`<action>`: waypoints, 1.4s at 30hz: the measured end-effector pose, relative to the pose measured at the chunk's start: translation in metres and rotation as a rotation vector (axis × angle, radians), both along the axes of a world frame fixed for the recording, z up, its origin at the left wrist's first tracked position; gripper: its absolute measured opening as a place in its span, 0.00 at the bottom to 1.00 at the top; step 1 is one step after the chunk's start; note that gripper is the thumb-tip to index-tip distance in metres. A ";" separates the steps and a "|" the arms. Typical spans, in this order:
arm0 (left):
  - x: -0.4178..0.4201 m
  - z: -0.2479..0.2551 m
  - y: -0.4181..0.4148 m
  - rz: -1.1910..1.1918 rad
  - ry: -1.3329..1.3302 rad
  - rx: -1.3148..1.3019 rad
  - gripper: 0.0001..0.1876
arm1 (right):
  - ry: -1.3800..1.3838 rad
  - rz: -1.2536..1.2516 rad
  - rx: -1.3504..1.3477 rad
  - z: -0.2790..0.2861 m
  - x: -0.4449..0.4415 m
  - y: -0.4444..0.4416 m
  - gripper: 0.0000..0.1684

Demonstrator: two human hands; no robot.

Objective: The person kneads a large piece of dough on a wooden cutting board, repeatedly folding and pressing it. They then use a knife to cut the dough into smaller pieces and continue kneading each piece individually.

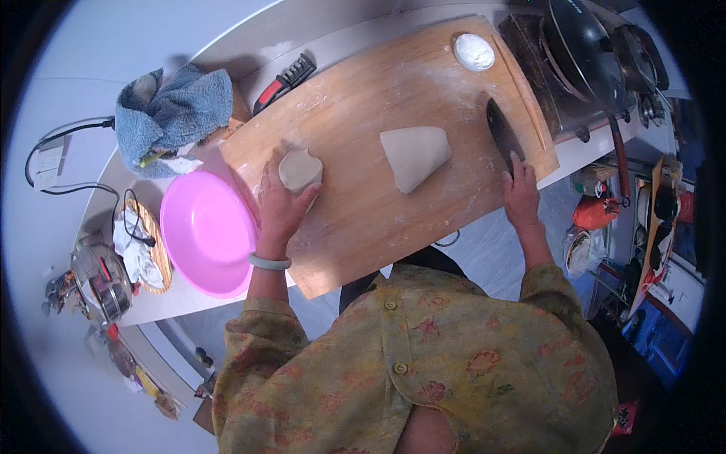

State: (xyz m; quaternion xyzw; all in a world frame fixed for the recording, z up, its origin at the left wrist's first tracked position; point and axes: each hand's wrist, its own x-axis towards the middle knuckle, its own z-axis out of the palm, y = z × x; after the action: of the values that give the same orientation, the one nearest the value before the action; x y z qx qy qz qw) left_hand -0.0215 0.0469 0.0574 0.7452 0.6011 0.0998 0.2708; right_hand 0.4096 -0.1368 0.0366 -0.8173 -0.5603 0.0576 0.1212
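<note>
My left hand (282, 207) curls around a smaller piece of pale dough (302, 169) on the left part of the wooden board (346, 221). Its thumb lies along the near side of that dough. At the board's right side, my right hand (520, 193) grips a kitchen knife by its handle. The dark knife blade (501, 129) points away from me and lies on or just over the wood; I cannot tell which. Between the hands, apart from both, rests a larger wedge of dough (417, 156). White flour is smeared over the board.
A small bowl of white flour (474, 52) stands at the far right corner. Left of the board are a pink basin (210, 232) and a blue towel (170, 113). A knife sharpener (285, 83) lies behind it. A lidded wok (587, 54) sits right, its handle jutting toward me.
</note>
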 end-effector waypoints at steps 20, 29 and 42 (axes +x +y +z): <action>0.002 -0.038 -0.017 0.240 -0.352 0.066 0.43 | -0.053 0.777 0.121 -0.022 -0.118 0.111 0.50; -0.002 0.001 -0.127 0.478 -0.314 0.101 0.35 | 0.152 0.630 -0.005 -0.034 -0.098 0.237 0.40; -0.001 -0.006 -0.153 0.479 -0.518 -0.074 0.24 | 0.767 0.703 -0.256 0.001 -0.080 0.252 0.26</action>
State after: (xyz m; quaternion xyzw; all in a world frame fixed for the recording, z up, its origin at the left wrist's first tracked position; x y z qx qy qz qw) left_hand -0.0221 -0.1062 0.0518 0.5228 0.6732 0.3243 0.4102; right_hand 0.3293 0.1155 0.0372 -0.5090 -0.7041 0.4572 0.1902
